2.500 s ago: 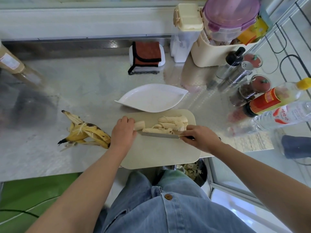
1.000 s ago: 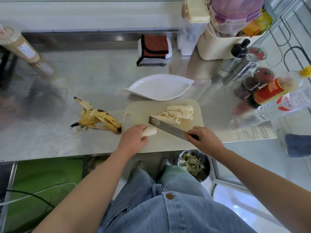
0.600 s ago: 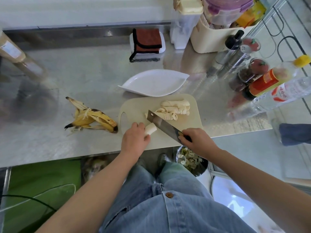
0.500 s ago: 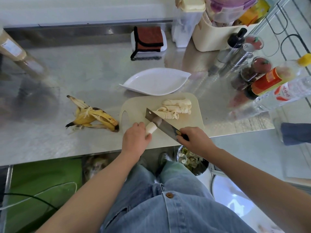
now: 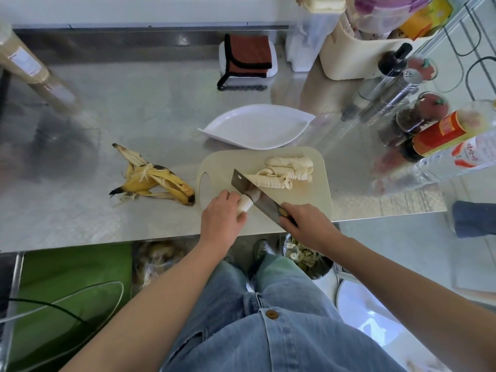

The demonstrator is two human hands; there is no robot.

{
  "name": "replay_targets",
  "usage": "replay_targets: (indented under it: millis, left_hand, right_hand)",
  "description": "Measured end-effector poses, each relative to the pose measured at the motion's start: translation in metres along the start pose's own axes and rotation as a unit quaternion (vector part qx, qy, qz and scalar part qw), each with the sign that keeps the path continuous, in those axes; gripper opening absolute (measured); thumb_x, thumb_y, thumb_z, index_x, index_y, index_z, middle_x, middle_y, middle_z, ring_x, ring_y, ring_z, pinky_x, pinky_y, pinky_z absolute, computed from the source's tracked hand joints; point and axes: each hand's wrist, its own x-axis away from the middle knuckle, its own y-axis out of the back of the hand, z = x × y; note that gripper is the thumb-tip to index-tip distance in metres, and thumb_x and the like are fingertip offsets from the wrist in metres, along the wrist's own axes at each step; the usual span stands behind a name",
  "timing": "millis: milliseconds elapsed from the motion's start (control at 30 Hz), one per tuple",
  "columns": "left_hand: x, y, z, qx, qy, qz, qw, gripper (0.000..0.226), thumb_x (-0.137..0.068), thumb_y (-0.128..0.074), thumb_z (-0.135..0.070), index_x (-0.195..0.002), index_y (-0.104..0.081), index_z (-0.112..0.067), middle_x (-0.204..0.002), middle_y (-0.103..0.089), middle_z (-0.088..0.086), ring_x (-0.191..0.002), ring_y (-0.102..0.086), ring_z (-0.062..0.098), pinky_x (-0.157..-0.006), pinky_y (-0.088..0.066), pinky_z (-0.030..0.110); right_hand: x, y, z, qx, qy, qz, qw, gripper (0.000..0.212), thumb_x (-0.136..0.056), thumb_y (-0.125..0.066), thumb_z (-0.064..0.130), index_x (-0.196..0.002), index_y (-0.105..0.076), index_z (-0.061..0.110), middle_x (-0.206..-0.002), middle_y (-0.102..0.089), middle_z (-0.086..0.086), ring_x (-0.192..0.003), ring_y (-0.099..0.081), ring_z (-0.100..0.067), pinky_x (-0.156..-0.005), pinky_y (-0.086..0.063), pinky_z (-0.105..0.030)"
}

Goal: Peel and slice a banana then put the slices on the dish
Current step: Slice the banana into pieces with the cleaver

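A beige cutting board [image 5: 308,194] lies at the counter's near edge. My left hand [image 5: 221,217] grips a short peeled banana piece [image 5: 244,204] on the board's near left part. My right hand [image 5: 306,224] holds a cleaver [image 5: 255,193] by its dark handle, the blade slanting up-left and touching the free end of that piece. Several long sliced banana strips [image 5: 284,173] lie on the board's far right. The white leaf-shaped dish [image 5: 257,126] sits just beyond the board, holding nothing. The banana peel [image 5: 153,181] lies left of the board.
Sauce and water bottles [image 5: 442,140], spice jars and shakers [image 5: 394,87] crowd the right side. A folded brown cloth [image 5: 248,59] on a white holder and a cream bin [image 5: 357,55] stand at the back. A tall tan bottle [image 5: 32,71] leans far left. A waste bucket [image 5: 306,257] sits below the counter edge.
My left hand drew one banana piece away from the strips to the board's near edge. The cleaver swung from flat across the board to a slant and came down onto that piece.
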Motion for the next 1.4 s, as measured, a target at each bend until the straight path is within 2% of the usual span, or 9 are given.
replay_targets:
  millis: [133, 267, 500, 667, 867, 1033, 1133, 1200, 1400]
  left_hand:
    - [0.0, 0.0, 0.001, 0.01, 0.0, -0.004, 1.0, 0.031, -0.084, -0.067, -0.029, -0.11, -0.057, -0.015, -0.102, -0.057, 0.003, -0.086, -0.057, 0.02, -0.069, -0.047, 0.028]
    - [-0.001, 0.001, 0.001, -0.001, -0.015, -0.003, 1.0, 0.033, -0.084, -0.067, -0.026, -0.113, -0.058, -0.014, -0.105, -0.057, 0.004, -0.091, -0.057, 0.019, -0.073, -0.049, 0.028]
    - [-0.011, -0.001, 0.004, -0.001, -0.146, 0.046, 0.988, 0.036, -0.085, -0.066, -0.014, -0.12, -0.062, -0.015, -0.113, -0.059, 0.005, -0.104, -0.053, 0.022, -0.085, -0.049, 0.032]
    - [-0.023, -0.004, -0.005, 0.023, -0.189, 0.044, 0.981, 0.032, -0.079, -0.07, -0.008, -0.11, -0.069, -0.014, -0.108, -0.062, 0.006, -0.103, -0.054, 0.025, -0.083, -0.052, 0.038]
    - [-0.024, -0.004, 0.0, -0.029, -0.167, 0.001, 0.986, 0.035, -0.071, -0.079, -0.026, -0.103, -0.071, -0.015, -0.102, -0.064, 0.003, -0.088, -0.058, 0.022, -0.069, -0.052, 0.033]
    - [-0.024, -0.005, 0.004, -0.04, -0.171, 0.018, 0.984, 0.031, -0.078, -0.072, -0.024, -0.108, -0.068, -0.015, -0.109, -0.061, 0.002, -0.094, -0.056, 0.019, -0.075, -0.05, 0.031]
    - [-0.025, -0.003, 0.006, -0.04, -0.184, 0.03, 0.982, 0.034, -0.079, -0.072, -0.026, -0.111, -0.066, -0.015, -0.11, -0.061, 0.002, -0.097, -0.056, 0.019, -0.077, -0.049, 0.03]
    - [-0.026, 0.0, 0.01, -0.046, -0.189, 0.028, 0.981, 0.035, -0.079, -0.072, -0.03, -0.11, -0.067, -0.016, -0.106, -0.061, 0.002, -0.094, -0.056, 0.019, -0.073, -0.049, 0.03]
    - [-0.029, 0.004, 0.02, -0.067, -0.163, 0.005, 0.984, 0.032, -0.066, -0.079, -0.041, -0.081, -0.07, -0.014, -0.09, -0.061, 0.001, -0.084, -0.055, 0.021, -0.065, -0.048, 0.034]
  right_hand:
    - [-0.002, 0.002, 0.002, 0.063, 0.014, -0.004, 0.998, 0.018, -0.095, -0.044, 0.025, -0.08, -0.039, 0.016, -0.065, -0.05, -0.003, -0.06, -0.049, -0.027, -0.052, -0.032, -0.032]
    - [-0.003, 0.008, 0.007, 0.016, 0.037, -0.064, 0.997, 0.021, -0.094, -0.047, 0.023, -0.077, -0.04, 0.014, -0.057, -0.042, 0.003, -0.053, -0.043, -0.026, -0.047, -0.027, -0.032]
    - [0.008, 0.014, -0.004, 0.012, 0.028, -0.098, 0.995, 0.025, -0.093, -0.051, 0.022, -0.073, -0.038, 0.018, -0.054, -0.039, 0.007, -0.049, -0.038, -0.022, -0.043, -0.022, -0.027]
    - [0.025, 0.008, -0.016, -0.019, -0.021, -0.126, 0.992, 0.027, -0.092, -0.054, 0.018, -0.072, -0.036, 0.019, -0.052, -0.035, 0.009, -0.047, -0.037, -0.022, -0.044, -0.023, -0.029]
    - [0.037, -0.005, -0.012, -0.059, -0.055, -0.135, 0.988, 0.026, -0.092, -0.053, 0.016, -0.075, -0.035, 0.021, -0.05, -0.031, 0.013, -0.046, -0.032, -0.012, -0.046, -0.031, -0.034]
    - [0.037, -0.011, -0.011, -0.066, -0.05, -0.148, 0.985, 0.028, -0.091, -0.055, 0.018, -0.072, -0.036, 0.023, -0.049, -0.033, 0.011, -0.045, -0.035, -0.013, -0.044, -0.03, -0.03]
    - [0.032, -0.004, -0.022, -0.004, -0.034, -0.149, 0.988, 0.018, -0.093, -0.054, 0.023, -0.076, -0.05, 0.02, -0.057, -0.045, 0.009, -0.051, -0.047, -0.02, -0.046, -0.034, -0.029]
    - [0.025, 0.005, -0.035, 0.041, -0.017, -0.16, 0.986, 0.018, -0.093, -0.05, 0.027, -0.088, -0.064, 0.017, -0.067, -0.055, 0.004, -0.057, -0.056, -0.023, -0.048, -0.033, -0.025]
    - [-0.001, 0.036, -0.072, 0.103, 0.063, -0.141, 0.983, 0.014, -0.084, -0.07, 0.016, -0.095, -0.076, 0.021, -0.077, -0.064, -0.001, -0.061, -0.061, -0.026, -0.052, -0.039, -0.025]
